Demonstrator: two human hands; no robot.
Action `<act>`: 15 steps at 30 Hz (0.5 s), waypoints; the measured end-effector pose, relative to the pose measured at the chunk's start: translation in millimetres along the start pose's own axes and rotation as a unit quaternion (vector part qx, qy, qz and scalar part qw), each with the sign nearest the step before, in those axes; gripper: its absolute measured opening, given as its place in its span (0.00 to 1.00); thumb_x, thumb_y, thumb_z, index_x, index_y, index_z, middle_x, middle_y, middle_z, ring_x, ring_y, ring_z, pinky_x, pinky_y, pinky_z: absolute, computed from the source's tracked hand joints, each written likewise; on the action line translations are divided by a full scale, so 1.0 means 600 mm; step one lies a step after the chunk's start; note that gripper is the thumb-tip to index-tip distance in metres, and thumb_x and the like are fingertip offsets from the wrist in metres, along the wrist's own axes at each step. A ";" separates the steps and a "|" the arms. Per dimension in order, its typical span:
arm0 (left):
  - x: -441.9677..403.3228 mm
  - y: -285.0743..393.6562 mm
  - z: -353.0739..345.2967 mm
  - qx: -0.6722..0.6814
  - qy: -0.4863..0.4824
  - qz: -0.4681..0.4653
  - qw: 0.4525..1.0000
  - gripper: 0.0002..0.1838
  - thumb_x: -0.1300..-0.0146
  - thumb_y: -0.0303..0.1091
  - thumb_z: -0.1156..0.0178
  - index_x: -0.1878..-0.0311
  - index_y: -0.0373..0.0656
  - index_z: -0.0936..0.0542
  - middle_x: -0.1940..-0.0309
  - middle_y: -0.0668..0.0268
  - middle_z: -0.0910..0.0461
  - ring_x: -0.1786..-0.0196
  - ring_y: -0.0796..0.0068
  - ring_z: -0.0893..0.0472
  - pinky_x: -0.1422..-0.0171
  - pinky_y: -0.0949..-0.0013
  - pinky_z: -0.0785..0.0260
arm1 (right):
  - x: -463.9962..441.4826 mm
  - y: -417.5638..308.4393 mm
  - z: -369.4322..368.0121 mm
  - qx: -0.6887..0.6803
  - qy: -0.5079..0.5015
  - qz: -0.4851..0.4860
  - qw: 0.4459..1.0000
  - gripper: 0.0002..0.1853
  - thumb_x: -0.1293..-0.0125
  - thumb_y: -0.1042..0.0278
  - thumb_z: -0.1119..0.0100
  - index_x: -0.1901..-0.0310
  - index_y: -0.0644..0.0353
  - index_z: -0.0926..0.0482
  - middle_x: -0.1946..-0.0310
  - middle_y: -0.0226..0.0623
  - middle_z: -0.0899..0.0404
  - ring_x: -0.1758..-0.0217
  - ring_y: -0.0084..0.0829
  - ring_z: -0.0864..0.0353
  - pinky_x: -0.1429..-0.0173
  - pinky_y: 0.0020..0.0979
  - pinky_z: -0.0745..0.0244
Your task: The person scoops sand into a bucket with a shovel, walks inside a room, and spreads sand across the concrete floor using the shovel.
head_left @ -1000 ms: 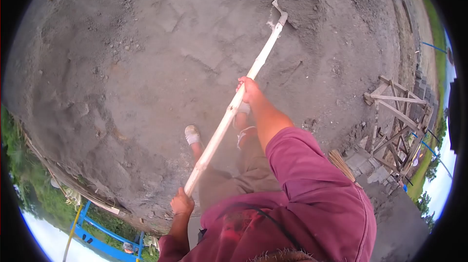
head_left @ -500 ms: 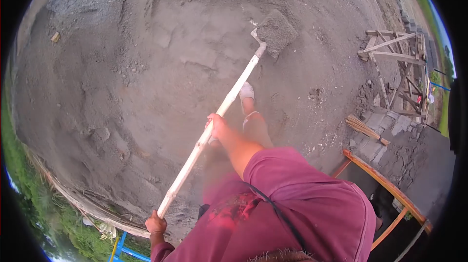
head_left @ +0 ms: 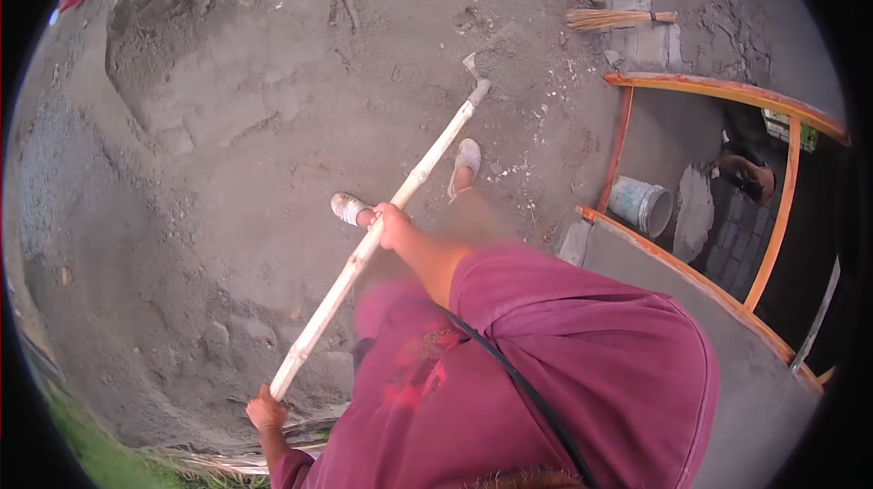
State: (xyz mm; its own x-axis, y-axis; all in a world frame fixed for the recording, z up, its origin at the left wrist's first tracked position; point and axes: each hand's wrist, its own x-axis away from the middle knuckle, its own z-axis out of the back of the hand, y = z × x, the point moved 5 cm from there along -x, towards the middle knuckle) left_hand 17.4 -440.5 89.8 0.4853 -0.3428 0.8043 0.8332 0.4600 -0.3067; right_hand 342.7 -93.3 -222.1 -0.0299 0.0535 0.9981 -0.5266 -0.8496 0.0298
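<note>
A shovel (head_left: 420, 173) with a long, pale, knobbly wooden handle slants across the view in front of me. My left hand (head_left: 265, 410) is closed round the handle's end at the lower left. Farther up, near the middle of the handle, my right hand (head_left: 391, 224) grips it too. The blade at the far end is grey like the sand (head_left: 255, 153) behind it, so its outline and load are hard to make out. My two light shoes (head_left: 466, 158) stand on the sand on either side of the handle.
At the right, an orange wooden frame (head_left: 727, 87) borders an opening with a whitish bucket (head_left: 655, 212) and a partly seen person (head_left: 753, 178) inside. A stick broom (head_left: 618, 20) lies on blocks above it. A hollowed sand bank (head_left: 136, 53) rises at the upper left.
My view has turned to the right, bringing the framed opening and bucket into sight. The shovel, heaped with grey sand before, has swung round with me, both hands still on it.
</note>
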 end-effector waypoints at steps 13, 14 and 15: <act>-0.202 0.609 0.454 -0.166 0.123 -0.264 0.942 0.12 0.48 0.33 0.36 0.60 0.50 0.24 0.64 0.55 0.15 0.60 0.44 0.16 0.53 0.46 0.24 | 0.033 -0.557 0.360 -0.334 0.036 0.080 0.938 0.09 0.42 0.72 0.38 0.73 0.54 0.31 0.79 0.32 0.33 0.77 0.31 0.29 0.67 0.37 0.25; -0.203 0.663 0.476 -0.170 0.130 -0.280 0.936 0.12 0.48 0.33 0.36 0.60 0.50 0.24 0.63 0.55 0.15 0.59 0.45 0.16 0.53 0.46 0.24 | 0.056 -0.599 0.394 -0.358 0.033 0.082 0.930 0.09 0.42 0.72 0.38 0.73 0.54 0.31 0.79 0.31 0.33 0.77 0.32 0.29 0.67 0.38 0.26; -0.197 0.721 0.499 -0.168 0.144 -0.304 0.927 0.11 0.47 0.32 0.37 0.60 0.50 0.24 0.63 0.56 0.15 0.59 0.45 0.15 0.54 0.46 0.24 | 0.077 -0.642 0.431 -0.379 0.028 0.084 0.921 0.10 0.43 0.72 0.38 0.74 0.54 0.31 0.79 0.31 0.33 0.76 0.32 0.29 0.66 0.38 0.26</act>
State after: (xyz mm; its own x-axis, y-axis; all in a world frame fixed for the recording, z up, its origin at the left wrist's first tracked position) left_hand 241.4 44.2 14.1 -0.0899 -0.6810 0.7268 0.9878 -0.1544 -0.0224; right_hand 763.9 100.4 -173.5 -0.1977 -0.0005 0.9803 -0.9517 -0.2395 -0.1920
